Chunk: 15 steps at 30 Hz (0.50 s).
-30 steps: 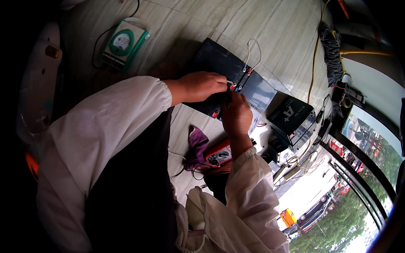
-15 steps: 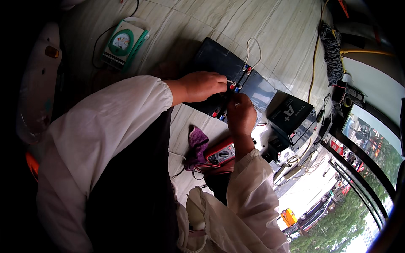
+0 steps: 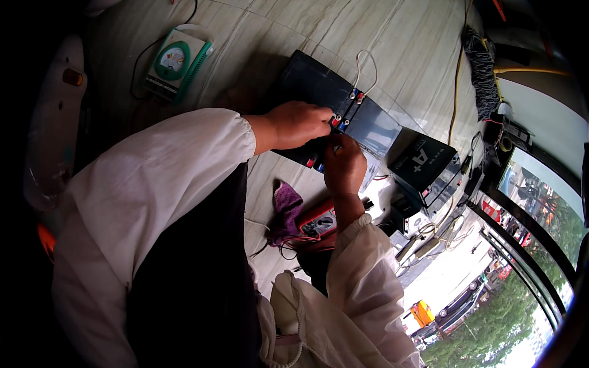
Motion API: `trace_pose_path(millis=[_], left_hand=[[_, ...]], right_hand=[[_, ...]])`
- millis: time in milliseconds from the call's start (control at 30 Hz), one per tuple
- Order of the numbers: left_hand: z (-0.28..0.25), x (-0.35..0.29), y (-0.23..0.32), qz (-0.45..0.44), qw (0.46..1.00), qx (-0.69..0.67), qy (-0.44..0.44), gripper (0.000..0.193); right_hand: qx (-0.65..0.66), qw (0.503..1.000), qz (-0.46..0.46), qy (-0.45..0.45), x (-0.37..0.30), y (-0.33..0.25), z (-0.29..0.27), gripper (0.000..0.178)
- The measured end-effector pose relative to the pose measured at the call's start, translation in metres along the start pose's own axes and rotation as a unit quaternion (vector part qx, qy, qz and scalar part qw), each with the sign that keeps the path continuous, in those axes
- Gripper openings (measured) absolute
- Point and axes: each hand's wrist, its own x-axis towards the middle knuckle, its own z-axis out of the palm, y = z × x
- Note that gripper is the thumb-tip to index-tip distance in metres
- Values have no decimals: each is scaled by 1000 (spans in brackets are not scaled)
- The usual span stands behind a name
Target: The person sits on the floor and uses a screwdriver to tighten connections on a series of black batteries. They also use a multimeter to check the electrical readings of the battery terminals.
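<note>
Left hand (image 3: 299,125), right hand (image 3: 345,165) by battery terminals (image 3: 335,122), both curled; can't tell either grip. One multimeter (image 3: 320,226), one purple cloth (image 3: 286,207).

We see big, dark, box-shaped batteries (image 3: 316,80) close together on the floor (image 3: 417,61), with small red and blue metal-topped posts (image 3: 335,122).

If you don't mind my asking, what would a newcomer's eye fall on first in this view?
Probably the left hand and right hand, close together near the centre over dark batteries with red and blue terminals. Next might come the green-and-white dial meter, bright against the pale floor at upper left. The purple cloth also stands out, below the batteries and beside a red multimeter.
</note>
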Motion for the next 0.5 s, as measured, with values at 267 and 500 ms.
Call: trace_pose_path(millis=[267, 500], left_hand=[[-1, -1, -1, -6, 1000, -8, -12, 7], [0, -3, -5, 1, 1000, -18, -8, 8]], right_hand=[[-36, 999, -17, -2, 2, -6, 1, 12], [-88, 996, -26, -13, 0, -10, 2, 13]])
